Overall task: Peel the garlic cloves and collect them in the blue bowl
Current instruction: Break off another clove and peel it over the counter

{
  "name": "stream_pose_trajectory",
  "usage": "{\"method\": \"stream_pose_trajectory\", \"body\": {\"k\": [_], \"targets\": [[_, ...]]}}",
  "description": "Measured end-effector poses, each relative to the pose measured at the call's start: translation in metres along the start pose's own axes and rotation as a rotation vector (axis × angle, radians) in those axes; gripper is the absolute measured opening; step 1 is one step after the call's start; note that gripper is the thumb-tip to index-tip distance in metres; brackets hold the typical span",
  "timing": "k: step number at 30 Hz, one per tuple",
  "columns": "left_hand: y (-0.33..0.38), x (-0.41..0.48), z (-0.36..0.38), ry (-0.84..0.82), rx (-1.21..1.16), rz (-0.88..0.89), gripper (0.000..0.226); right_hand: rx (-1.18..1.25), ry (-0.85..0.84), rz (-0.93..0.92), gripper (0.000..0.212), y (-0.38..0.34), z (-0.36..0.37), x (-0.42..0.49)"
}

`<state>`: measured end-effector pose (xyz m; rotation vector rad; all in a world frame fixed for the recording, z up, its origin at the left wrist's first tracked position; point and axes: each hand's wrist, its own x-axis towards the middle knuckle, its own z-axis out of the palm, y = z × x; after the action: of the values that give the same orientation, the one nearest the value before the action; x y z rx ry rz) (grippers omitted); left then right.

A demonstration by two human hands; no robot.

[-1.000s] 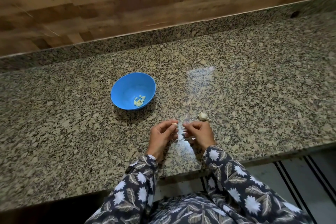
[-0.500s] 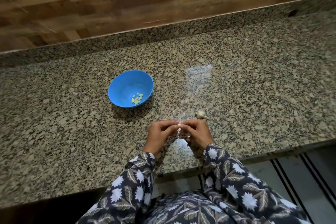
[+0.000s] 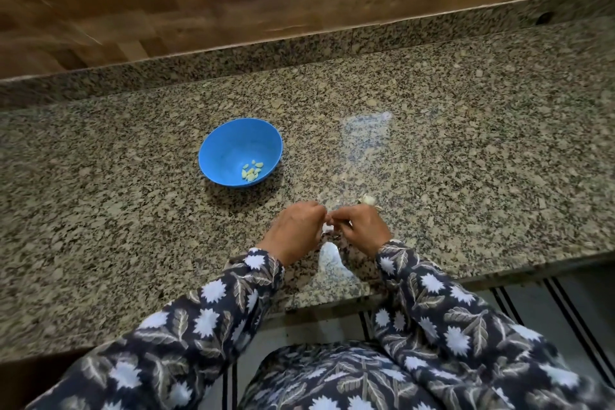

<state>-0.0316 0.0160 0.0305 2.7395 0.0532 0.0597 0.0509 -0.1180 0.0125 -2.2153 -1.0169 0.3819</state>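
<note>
A blue bowl (image 3: 233, 146) stands on the granite counter (image 3: 466, 160), left of centre, with several peeled garlic cloves (image 3: 252, 171) lying in its bottom. My left hand (image 3: 294, 230) and my right hand (image 3: 361, 230) meet fingertip to fingertip near the counter's front edge and together pinch a small garlic clove (image 3: 327, 226), mostly hidden by the fingers. The rest of a garlic bulb (image 3: 368, 199) lies on the counter just beyond my right hand.
A raised granite ledge (image 3: 299, 50) and a wood-pattern wall (image 3: 233, 3) close off the back of the counter. The counter's front edge (image 3: 499, 271) runs just behind my wrists, with a striped floor below it at the right.
My hands came together from slightly apart and now close on the clove between them. The view has shifted a little; the bowl and the bulb stayed put.
</note>
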Motion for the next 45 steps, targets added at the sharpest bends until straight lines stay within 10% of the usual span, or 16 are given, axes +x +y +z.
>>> {"method": "stream_pose_trajectory", "body": {"k": [10,21,29,33,38,45], "targets": [[-0.003,0.017,-0.016,-0.219,-1.037,-0.691,0.016,-0.358,0.010,-0.207,0.049,0.006,-0.003,0.010],[-0.015,0.008,0.004,0.254,-0.046,0.235,0.027,1.366,-0.420,0.562,0.022,0.003,-0.009,0.004],[-0.010,0.007,0.008,0.075,-0.226,-0.023,0.023,0.143,-0.100,0.173,0.016,0.005,-0.007,0.007],[-0.005,0.011,0.005,-0.146,-0.692,-0.406,0.019,-0.291,-0.003,-0.048,0.016,0.006,-0.007,0.005],[-0.001,0.007,0.000,-0.263,-1.381,-0.745,0.018,-0.330,0.082,-0.230,0.017,0.007,-0.007,0.004],[0.001,-0.003,0.016,0.109,-0.628,-0.415,0.014,0.039,-0.090,0.152,0.028,-0.003,-0.001,-0.001]]}}
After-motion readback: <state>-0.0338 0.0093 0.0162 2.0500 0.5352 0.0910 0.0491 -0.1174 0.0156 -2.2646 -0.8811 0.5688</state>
